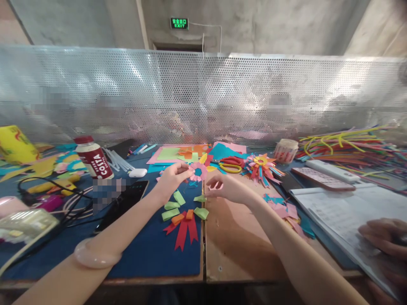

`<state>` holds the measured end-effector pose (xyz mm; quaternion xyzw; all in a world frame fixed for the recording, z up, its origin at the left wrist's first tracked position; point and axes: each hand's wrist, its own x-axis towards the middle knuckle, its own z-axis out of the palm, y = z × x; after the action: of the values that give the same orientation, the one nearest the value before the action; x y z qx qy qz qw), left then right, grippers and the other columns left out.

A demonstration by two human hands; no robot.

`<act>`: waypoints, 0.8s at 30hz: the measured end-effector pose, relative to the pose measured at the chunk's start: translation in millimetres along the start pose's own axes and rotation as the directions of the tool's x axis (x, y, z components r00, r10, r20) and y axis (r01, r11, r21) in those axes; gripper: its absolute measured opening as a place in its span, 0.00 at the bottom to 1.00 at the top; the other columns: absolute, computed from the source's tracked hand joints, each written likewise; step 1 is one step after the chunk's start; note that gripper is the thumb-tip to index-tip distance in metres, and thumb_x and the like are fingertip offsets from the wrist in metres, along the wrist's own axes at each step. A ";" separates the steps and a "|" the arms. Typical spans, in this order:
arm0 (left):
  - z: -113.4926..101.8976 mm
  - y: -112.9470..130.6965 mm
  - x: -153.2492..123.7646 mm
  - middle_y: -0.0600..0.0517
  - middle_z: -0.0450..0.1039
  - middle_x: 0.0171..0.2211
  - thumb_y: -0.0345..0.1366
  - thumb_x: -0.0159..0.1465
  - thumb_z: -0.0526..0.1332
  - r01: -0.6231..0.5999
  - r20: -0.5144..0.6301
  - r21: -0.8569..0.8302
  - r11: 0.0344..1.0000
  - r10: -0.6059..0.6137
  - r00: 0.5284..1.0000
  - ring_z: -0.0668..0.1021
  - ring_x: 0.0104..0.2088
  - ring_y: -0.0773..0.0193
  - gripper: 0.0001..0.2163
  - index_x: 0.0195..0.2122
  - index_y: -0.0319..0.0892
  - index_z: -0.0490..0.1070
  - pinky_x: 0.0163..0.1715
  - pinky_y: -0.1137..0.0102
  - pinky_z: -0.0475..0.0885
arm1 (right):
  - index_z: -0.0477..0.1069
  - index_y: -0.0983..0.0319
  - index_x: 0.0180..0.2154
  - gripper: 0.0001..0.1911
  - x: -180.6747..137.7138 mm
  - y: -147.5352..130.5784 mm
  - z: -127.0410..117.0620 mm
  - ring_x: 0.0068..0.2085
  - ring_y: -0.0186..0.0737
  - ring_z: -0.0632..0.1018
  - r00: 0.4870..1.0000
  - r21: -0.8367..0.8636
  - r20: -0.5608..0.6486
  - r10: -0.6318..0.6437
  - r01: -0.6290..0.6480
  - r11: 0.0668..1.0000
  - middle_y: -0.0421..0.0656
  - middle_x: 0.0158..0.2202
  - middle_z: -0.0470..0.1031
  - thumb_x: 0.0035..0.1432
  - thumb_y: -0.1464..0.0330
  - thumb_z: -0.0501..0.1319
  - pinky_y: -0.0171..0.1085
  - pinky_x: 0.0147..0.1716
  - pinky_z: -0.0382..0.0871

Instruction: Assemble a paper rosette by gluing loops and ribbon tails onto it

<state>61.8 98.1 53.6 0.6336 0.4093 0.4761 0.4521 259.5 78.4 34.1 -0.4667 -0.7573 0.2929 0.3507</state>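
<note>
One pink paper ring [204, 173] was pinched by the left hand [173, 180] above the table [241, 258], nearer its far edge. The right hand [229, 188] curved just beside it, fingers [213, 179] parted.

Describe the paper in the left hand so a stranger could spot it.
Below the perforated metal screen, a blue-and-brown tabletop spreads out. Follow the left arm, with its pale bangle, to the left hand. It holds a pink paper ring, told from the loose green loops nearby by its colour, round form and blue centre.
</note>
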 end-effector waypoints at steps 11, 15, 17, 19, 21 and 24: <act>3.5 -2.6 -0.9 0.55 0.66 0.26 0.38 0.49 0.65 0.133 0.055 -0.169 0.977 -0.125 0.991 0.70 0.25 0.70 0.11 0.28 0.39 0.65 0.26 0.73 0.67 | 0.74 0.62 0.31 0.08 6.1 11.7 -12.7 0.27 0.38 0.73 0.976 -0.075 -0.216 -0.030 0.014 0.997 0.43 0.27 0.74 0.51 0.64 0.62 0.35 0.25 0.63; 3.9 -6.3 0.0 0.54 0.67 0.26 0.38 0.48 0.65 0.130 0.078 -0.140 0.982 -0.119 0.990 0.71 0.25 0.69 0.12 0.29 0.39 0.65 0.25 0.73 0.66 | 0.73 0.62 0.36 0.11 8.3 16.9 -23.3 0.32 0.41 0.75 0.951 -0.003 -0.306 -0.053 0.055 0.999 0.44 0.30 0.76 0.51 0.64 0.62 0.39 0.31 0.68; 3.7 -7.8 0.3 0.55 0.67 0.25 0.39 0.48 0.66 0.126 0.081 -0.113 0.985 -0.117 0.990 0.70 0.24 0.69 0.13 0.30 0.39 0.65 0.25 0.73 0.65 | 0.73 0.62 0.37 0.11 8.6 14.9 -20.5 0.34 0.41 0.76 0.951 0.043 -0.300 -0.078 0.096 0.995 0.45 0.33 0.76 0.50 0.64 0.63 0.40 0.35 0.70; 3.4 -9.9 0.7 0.56 0.67 0.24 0.39 0.49 0.65 0.120 0.082 -0.072 0.990 -0.114 0.990 0.69 0.22 0.70 0.13 0.31 0.39 0.66 0.25 0.73 0.64 | 0.73 0.63 0.37 0.12 8.5 11.9 -16.3 0.35 0.40 0.77 0.953 0.090 -0.289 -0.095 0.126 0.988 0.45 0.34 0.76 0.50 0.65 0.63 0.41 0.37 0.71; 3.2 -12.7 1.3 0.57 0.67 0.23 0.40 0.49 0.65 0.109 0.086 -0.044 0.993 -0.105 0.991 0.68 0.21 0.71 0.13 0.31 0.40 0.65 0.24 0.73 0.64 | 0.73 0.63 0.38 0.12 8.3 9.5 -13.3 0.35 0.40 0.77 0.954 0.129 -0.280 -0.103 0.144 0.981 0.45 0.34 0.76 0.50 0.66 0.63 0.41 0.38 0.71; 3.5 -17.1 2.1 0.57 0.66 0.21 0.41 0.50 0.64 0.089 0.084 -0.046 0.995 -0.085 0.993 0.68 0.19 0.70 0.14 0.32 0.40 0.64 0.23 0.73 0.62 | 0.73 0.62 0.37 0.11 7.8 8.3 -11.9 0.36 0.40 0.77 0.957 0.165 -0.267 -0.110 0.158 0.974 0.44 0.34 0.76 0.49 0.67 0.64 0.42 0.39 0.72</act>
<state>64.2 103.8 37.2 0.6227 0.4056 0.4396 0.5044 270.7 90.2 36.7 -0.4134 -0.7051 0.2744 0.5066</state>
